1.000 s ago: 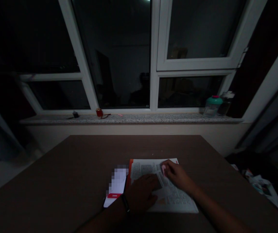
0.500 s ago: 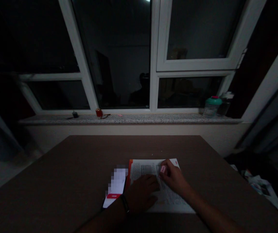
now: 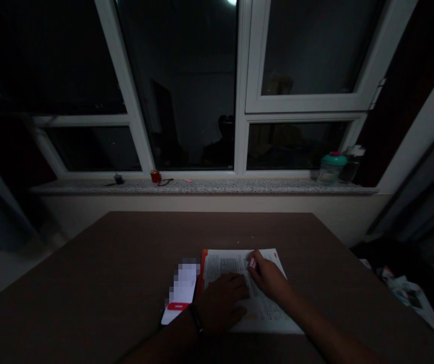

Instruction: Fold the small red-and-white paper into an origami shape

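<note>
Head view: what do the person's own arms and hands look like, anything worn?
The left hand and right hand are ungloved, and no sleeve shows on the left arm or right arm. The left wrist wears a slim dark band with a small pale spot.

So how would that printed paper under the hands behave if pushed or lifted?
The printed paper looks thin and flat, so it would probably flex if lifted by a corner. The table looks smooth, so a push might slide it easily, though the left hand resting on it would likely resist that.
</note>
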Motion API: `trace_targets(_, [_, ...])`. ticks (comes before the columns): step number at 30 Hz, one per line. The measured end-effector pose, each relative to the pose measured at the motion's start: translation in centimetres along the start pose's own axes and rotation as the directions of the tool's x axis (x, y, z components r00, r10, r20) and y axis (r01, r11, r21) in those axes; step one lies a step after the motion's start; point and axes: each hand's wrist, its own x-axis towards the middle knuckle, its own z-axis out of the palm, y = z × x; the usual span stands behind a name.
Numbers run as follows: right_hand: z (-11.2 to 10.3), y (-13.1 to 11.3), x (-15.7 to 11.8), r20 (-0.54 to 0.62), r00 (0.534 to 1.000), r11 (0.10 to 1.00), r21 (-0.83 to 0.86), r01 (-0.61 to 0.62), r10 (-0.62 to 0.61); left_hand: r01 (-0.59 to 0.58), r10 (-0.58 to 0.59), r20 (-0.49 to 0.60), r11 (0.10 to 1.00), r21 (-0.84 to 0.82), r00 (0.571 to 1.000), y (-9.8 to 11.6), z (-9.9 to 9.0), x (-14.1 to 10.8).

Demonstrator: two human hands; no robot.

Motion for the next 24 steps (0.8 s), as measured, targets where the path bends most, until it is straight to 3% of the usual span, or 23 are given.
trace_targets(5, [0.5,-0.6,-0.6,0.073,0.996,0.998,0.026,0.054,-0.056,0.003,-0.003,-0.002,1.000,-0.016,1.000,0.0,0.0,0.0])
trace_targets(12, [0.1,0.6,0.6,-0.036,0.999,0.994,-0.101,-0.032,0.028,0.021,-0.020,0.034,1.000,-0.013,0.999,0.1,-0.4,-0.1])
trace_targets(18, [-0.2,0.7,0.3,-0.089,0.995,0.999,0.021,-0.042,0.044,-0.021,0.021,0.028,1.000,-0.013,0.999,-0.2,-0.3,-0.1])
trace_targets(24, [-0.1,1.6,0.3,-0.149,0.988,0.993,0.113,-0.024,0.041,0.015,-0.015,0.001,1.000,-0.027,1.000,-0.2,0.0,-0.1])
